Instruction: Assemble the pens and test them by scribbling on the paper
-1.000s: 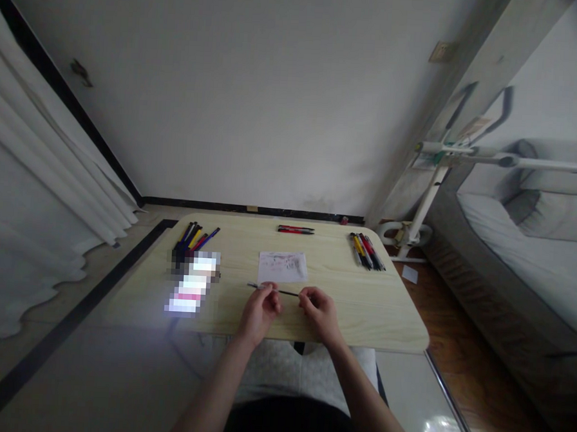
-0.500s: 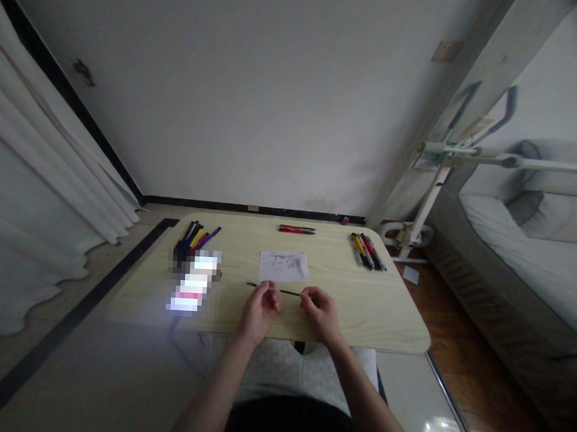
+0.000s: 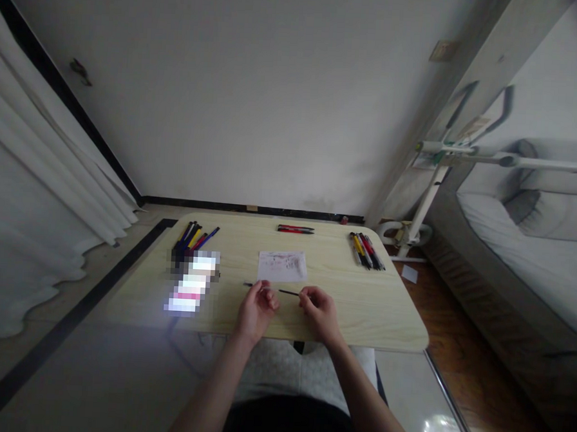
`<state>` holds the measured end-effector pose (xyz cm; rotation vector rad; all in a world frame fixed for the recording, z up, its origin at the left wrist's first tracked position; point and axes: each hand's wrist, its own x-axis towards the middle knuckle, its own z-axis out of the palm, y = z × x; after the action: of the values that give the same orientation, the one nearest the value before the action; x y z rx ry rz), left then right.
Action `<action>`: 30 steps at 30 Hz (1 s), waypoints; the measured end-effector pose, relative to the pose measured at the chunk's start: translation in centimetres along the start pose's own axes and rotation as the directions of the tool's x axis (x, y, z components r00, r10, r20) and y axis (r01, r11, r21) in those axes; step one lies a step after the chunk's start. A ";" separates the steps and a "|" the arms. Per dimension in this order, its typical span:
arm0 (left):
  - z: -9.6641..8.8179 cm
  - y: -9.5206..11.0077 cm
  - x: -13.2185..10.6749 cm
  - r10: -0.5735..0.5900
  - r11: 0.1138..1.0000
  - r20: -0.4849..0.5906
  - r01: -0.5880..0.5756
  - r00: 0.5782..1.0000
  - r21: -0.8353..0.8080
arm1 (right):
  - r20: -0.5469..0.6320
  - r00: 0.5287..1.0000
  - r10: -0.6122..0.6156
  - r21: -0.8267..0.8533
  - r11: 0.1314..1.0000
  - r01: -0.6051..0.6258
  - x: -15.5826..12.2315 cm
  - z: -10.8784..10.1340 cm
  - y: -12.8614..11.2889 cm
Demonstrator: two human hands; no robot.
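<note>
Above the near middle of the table, a slim pen (image 3: pixel 289 293) runs between my two hands. My left hand (image 3: pixel 257 310) is closed on it, its dark end sticking out past the thumb. The fingertips of my right hand (image 3: pixel 318 311) pinch the other dark end. The stretch by the left fingers looks pale, and I cannot tell whether the parts are joined there. Just beyond the hands lies a white paper (image 3: pixel 282 266) with dark scribbles.
On the pale wooden table (image 3: pixel 375 317), several pens (image 3: pixel 366 251) lie at the right and several more pens (image 3: pixel 190 237) at the back left. Two red and black pens (image 3: pixel 295 229) lie at the back. A bright pixelated phone-like object (image 3: pixel 195 282) is at the left.
The view has shifted very slightly. Both hands keep nearly the same place and hold on the pen.
</note>
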<state>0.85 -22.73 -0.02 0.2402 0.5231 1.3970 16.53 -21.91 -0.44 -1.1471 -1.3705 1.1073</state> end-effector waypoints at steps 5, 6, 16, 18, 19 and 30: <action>-0.2 0.0 0.0 -0.006 1.000 0.027 0.006 1.000 -0.017 | 0.005 1.000 -0.004 -0.013 1.000 0.004 -0.1 0.0 0.0; -0.3 0.0 0.0 -0.006 1.000 0.030 0.007 1.000 -0.021 | 0.006 1.000 -0.004 -0.013 1.000 0.004 -0.1 0.0 0.0; -0.1 0.1 0.0 0.000 0.998 -0.006 0.000 1.000 -0.059 | 0.008 1.000 -0.006 0.016 1.000 0.005 0.0 0.0 0.0; -0.1 0.1 0.0 -0.002 0.998 -0.008 0.001 1.000 -0.066 | 0.003 1.000 0.001 0.032 0.999 -0.001 0.1 0.0 0.0; -0.1 0.1 0.0 -0.003 0.998 -0.007 0.002 1.000 -0.069 | 0.001 1.000 0.002 0.035 0.999 -0.002 0.1 0.0 0.0; 0.0 0.2 -0.1 0.004 0.997 -0.021 -0.006 1.000 -0.074 | 0.002 1.000 0.019 0.024 1.000 -0.019 -0.1 0.0 -0.4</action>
<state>0.73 -22.78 0.11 0.1673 0.4869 1.4222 16.53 -22.05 -0.02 -1.1442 -1.3466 1.1351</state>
